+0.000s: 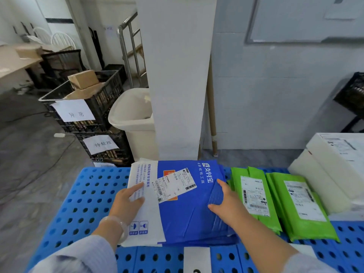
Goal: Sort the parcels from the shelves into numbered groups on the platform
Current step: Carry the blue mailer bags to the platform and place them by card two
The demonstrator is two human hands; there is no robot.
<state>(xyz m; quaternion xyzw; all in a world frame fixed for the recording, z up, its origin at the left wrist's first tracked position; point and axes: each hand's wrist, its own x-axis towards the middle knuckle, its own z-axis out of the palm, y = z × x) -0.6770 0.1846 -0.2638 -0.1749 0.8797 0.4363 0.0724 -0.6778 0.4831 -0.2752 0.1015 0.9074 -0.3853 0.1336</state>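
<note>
A blue and white mailer parcel [183, 215] lies flat on the blue perforated platform [84, 201], on top of other blue mailers. My left hand [128, 201] rests flat on its white left part, fingers straight. My right hand [226, 201] lies on its right edge, thumb and fingers spread along the blue flap. To the right lie two green mailer parcels [254, 196] [301, 205] with white labels. White box parcels [331, 170] are stacked at the far right. A white paper card [197, 257] lies on the platform's near edge.
Left of the platform stand stacked black crates [102, 107] with paper signs, holding cardboard boxes [83, 79], and a cream bin [134, 115]. A white pillar [177, 75] rises behind the platform. A black crate [352, 93] sits at the far right.
</note>
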